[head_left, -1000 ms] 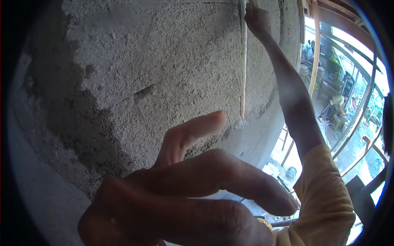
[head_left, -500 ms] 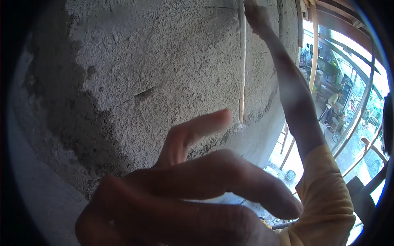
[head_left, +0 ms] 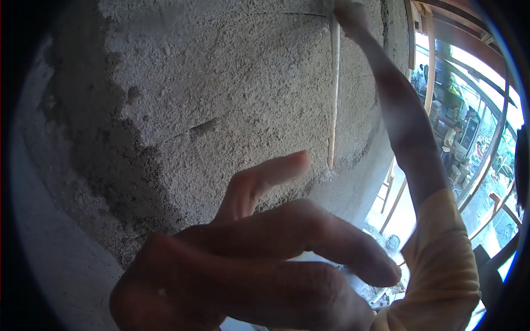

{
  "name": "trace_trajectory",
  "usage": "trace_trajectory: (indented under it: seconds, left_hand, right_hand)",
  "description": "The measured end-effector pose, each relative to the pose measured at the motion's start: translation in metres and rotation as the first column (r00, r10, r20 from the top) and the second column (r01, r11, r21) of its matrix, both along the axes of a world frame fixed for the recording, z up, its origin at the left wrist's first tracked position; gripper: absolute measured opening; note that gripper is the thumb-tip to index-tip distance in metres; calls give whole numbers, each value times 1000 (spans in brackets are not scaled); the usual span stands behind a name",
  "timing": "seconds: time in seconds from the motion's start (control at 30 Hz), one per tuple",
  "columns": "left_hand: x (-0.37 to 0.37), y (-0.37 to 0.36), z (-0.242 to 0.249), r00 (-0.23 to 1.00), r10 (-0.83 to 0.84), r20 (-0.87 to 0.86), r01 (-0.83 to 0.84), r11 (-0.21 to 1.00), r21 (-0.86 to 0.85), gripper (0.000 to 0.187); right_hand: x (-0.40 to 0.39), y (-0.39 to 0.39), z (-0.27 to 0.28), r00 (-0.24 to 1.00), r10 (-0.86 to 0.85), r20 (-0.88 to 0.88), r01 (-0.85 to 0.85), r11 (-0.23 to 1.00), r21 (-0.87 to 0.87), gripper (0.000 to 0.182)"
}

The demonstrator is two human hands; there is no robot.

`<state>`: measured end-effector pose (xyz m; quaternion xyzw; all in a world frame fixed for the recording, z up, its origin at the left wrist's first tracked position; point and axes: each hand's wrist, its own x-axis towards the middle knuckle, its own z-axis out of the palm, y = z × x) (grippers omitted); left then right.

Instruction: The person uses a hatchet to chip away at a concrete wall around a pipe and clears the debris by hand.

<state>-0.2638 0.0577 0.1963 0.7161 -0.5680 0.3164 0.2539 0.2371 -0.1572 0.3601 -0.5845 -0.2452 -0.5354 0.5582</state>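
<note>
My left hand [head_left: 254,254] is large and close to the camera at the bottom, its fingers bent and spread apart, with nothing visible between them. Behind it rises a rough grey wall [head_left: 254,94]. My right arm, in a yellow sleeve [head_left: 447,254], reaches up to the top edge. There my right hand [head_left: 351,19] looks closed near the upper end of a thin pale strip [head_left: 334,99] that runs down the wall. What its fingers hold is blurred and partly out of frame.
Darker, smoother plaster [head_left: 77,110] covers the wall's left side. At the right are wooden posts [head_left: 429,60], a ladder [head_left: 386,190] and a bucket [head_left: 393,241] below. Another person [head_left: 450,140] is far off among stacked items.
The wall, strip and background have shifted slightly right and down in view. My right hand has shifted a little right with them. My left hand keeps nearly the same pose.
</note>
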Motion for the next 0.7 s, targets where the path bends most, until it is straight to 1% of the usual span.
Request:
trace_trajectory:
  seconds: [0.07, 0.1, 0.13, 0.2, 0.27, 0.3, 0.33, 0.37, 0.4, 0.43, 0.47, 0.5, 0.53, 0.57, 0.6, 0.63, 0.67, 0.7]
  left_hand:
    - [1, 0, 0, 1000, -9, 2, 9, 1000, -13, 37]
    - [3, 2, 2, 1000, -1, 20, 1, 1000, -8, 38]
    - [2, 2, 1, 1000, 3, -3, -3, 1000, -8, 38]
    - [5, -1, 0, 999, -16, -28, 16, 1000, -18, 38]
    - [6, -3, 0, 999, -33, -31, 32, 999, -21, 38]
    - [7, -5, 0, 998, -47, -30, 46, 999, -26, 38]
    - [8, -5, 1, 999, -47, -19, 46, 999, -25, 38]
    - [8, -4, 5, 999, -43, -5, 43, 999, -20, 38]
    - [8, -6, 5, 999, -47, -25, 46, 999, -18, 38]
    - [7, -9, 6, 998, -61, -34, 61, 998, -19, 38]
    - [8, -11, 6, 996, -75, -45, 74, 997, -25, 38]
    - [6, -13, 7, 995, -84, -48, 83, 996, -26, 38]
    - [4, -16, 8, 995, -90, -54, 89, 996, -24, 38]
    - [4, -16, 9, 994, -98, -43, 96, 995, -29, 38]
    - [2, -15, 10, 995, -91, -37, 90, 995, -32, 39]
    - [1, -13, 11, 996, -79, -30, 78, 996, -31, 39]
    - [0, -13, 10, 995, -80, -51, 78, 996, -34, 39]
    - [-6, -18, 12, 993, -89, -78, 86, 996, -35, 39]
  right_hand:
    - [-84, -15, -9, 996, -84, -32, 81, 994, -73, 53]
    - [-100, -14, -4, 993, -114, -30, 110, 989, -96, 51]
    - [-75, -14, -4, 969, -217, 121, 225, 973, -49, 52]
    - [-49, -10, -4, 974, -226, -32, 222, 970, -95, 53]
    - [-43, -5, 2, 958, -233, -166, 214, 969, -126, 54]
    - [-68, -13, -2, 969, -148, -199, 126, 985, -121, 52]
    - [-111, -17, -7, 973, -48, -224, 24, 994, -108, 50]
    - [-133, -19, -7, 968, 58, -242, -81, 993, -89, 49]
    - [-107, -19, -14, 994, 6, -107, -16, 996, -91, 56]
    - [-34, 3, -19, 942, -335, 0, 325, 915, 240, 62]
    - [9, 2, -21, 942, -335, -13, 335, 941, 52, 62]
    - [46, -8, -19, 943, -331, -21, 326, 936, -130, 62]
    - [-25, -14, -14, 941, -283, -188, 218, 928, -303, 60]
    - [-40, -20, -18, 937, -349, 15, 338, 895, -291, 59]
    - [-49, -19, -22, 896, -390, 212, 436, 864, -253, 60]
    - [-52, -19, -24, 817, -419, 396, 519, 833, -189, 61]
    - [-52, -26, -37, 712, -447, 542, 594, 794, -125, 63]
    - [-54, -40, -48, 962, -159, 223, 227, 918, -325, 58]
